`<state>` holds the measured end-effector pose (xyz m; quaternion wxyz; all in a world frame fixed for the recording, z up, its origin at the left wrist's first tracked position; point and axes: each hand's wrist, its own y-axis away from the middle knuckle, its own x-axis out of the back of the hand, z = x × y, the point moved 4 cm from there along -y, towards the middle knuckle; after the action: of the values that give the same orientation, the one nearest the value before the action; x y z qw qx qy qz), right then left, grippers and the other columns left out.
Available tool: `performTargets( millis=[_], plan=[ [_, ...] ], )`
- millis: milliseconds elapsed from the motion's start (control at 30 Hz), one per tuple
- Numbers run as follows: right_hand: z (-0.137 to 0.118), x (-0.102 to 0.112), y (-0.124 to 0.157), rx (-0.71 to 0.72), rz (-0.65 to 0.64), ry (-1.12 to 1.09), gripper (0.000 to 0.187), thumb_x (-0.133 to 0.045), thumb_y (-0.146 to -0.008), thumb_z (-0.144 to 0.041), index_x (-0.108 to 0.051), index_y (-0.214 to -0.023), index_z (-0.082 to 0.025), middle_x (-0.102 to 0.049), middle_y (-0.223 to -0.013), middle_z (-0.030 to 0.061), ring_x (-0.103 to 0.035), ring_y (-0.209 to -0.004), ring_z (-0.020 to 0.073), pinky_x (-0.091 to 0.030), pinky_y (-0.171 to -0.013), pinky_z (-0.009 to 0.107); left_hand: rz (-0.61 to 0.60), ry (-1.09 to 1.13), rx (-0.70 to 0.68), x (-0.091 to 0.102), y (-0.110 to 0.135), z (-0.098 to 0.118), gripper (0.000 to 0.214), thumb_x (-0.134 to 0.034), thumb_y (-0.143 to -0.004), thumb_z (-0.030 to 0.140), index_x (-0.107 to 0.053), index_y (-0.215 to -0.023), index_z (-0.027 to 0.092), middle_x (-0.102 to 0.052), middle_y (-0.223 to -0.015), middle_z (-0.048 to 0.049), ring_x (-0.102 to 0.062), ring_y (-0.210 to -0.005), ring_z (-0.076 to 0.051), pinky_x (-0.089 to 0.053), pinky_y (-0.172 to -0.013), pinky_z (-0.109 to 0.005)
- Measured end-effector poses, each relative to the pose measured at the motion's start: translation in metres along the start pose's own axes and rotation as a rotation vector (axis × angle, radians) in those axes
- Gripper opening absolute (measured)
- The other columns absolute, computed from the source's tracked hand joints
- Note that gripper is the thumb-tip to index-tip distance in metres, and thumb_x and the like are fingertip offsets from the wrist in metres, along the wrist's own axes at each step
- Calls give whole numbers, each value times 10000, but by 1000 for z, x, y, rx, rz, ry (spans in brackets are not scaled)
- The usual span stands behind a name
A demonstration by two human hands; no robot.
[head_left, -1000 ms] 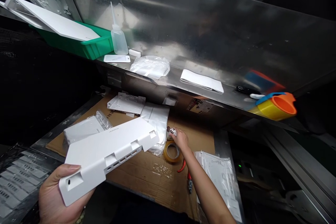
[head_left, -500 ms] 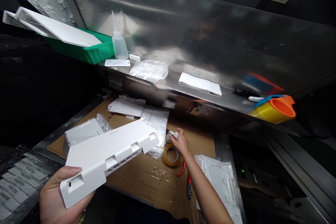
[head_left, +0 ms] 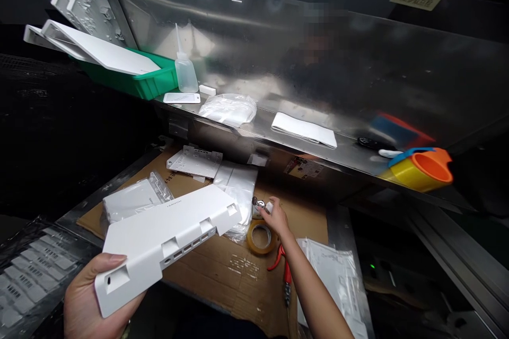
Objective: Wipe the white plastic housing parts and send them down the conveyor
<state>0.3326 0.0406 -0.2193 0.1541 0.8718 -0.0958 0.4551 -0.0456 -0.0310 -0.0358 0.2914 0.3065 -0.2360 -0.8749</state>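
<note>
My left hand [head_left: 93, 294] grips one end of a white plastic device cover [head_left: 155, 233] with a row of port openings along its edge. The cover is tilted above the cardboard. My right hand [head_left: 277, 218] reaches to the small items behind a roll of tape [head_left: 260, 237]. Its thumb and fingers curl around a small white thing [head_left: 270, 206] that I cannot make out. Right beside the thumb sits a small metallic round item [head_left: 260, 204]. Red-handled pliers or cutters [head_left: 285, 267] lie near my right forearm, partly hidden by it.
Clear plastic bags [head_left: 236, 183], a bagged white cover [head_left: 133, 198] and a white panel [head_left: 196, 161] lie on the cardboard [head_left: 222, 275]. Bagged panels [head_left: 334, 275] are at right. The metal shelf holds a green bin [head_left: 155, 82], a squeeze bottle [head_left: 186, 73] and a yellow-orange holder [head_left: 421, 169].
The view has shifted slightly, so the whole scene sits a little lower and further right. My left hand still holds the cover; my right hand stays by the small items.
</note>
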Motion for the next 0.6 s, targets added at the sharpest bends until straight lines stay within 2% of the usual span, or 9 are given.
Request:
performTargets(
  millis=[133, 267, 433, 500, 600],
  plan=[
    [-2, 9, -4, -37, 14, 4, 371, -577, -1012, -427, -595, -1274, -165, -682, -1140, 74, -687, -960, 201, -576, -877, 418, 4, 1, -5, 1, 2, 1, 705, -638, -503, 55, -710, -1158, 306, -777, -751, -31, -757, -955, -399, -677, -752, -543],
    [-14, 11, -1, 34, 20, 22, 319, -622, -994, -378, -626, -1237, -172, -660, -1235, 84, -657, -1099, 230, -555, -961, 461, 15, 41, -17, 3, 4, 2, 659, -648, -498, 35, -716, -1096, 303, -759, -674, -12, -768, -866, -396, -679, -723, -551],
    [-27, 14, 4, 67, 32, 2, 270, -636, -979, -367, -645, -1167, -174, -643, -1257, 85, -646, -1070, 219, -535, -962, 448, -5, 43, 16, 4, 6, 1, 691, -590, -546, 68, -706, -1199, 263, -791, -780, -37, -772, -753, -338, -679, -696, -494],
    [-33, 22, 6, 45, 63, -44, 239, -577, -999, -332, -630, -1152, -155, -665, -1185, 111, -656, -1011, 224, -528, -930, 434, 21, 53, 39, 4, 8, 3, 698, -573, -550, 77, -703, -1216, 240, -791, -782, -43, -752, -647, -301, -679, -666, -459],
    [-51, 45, 23, 41, 138, -165, 273, -412, -1036, -287, -565, -1200, -130, -691, -1088, 157, -670, -968, 251, -514, -888, 411, 65, 68, 37, 6, 11, 5, 656, -575, -552, 106, -710, -1186, 203, -772, -729, -50, -707, -536, -275, -672, -602, -442]
  ],
)
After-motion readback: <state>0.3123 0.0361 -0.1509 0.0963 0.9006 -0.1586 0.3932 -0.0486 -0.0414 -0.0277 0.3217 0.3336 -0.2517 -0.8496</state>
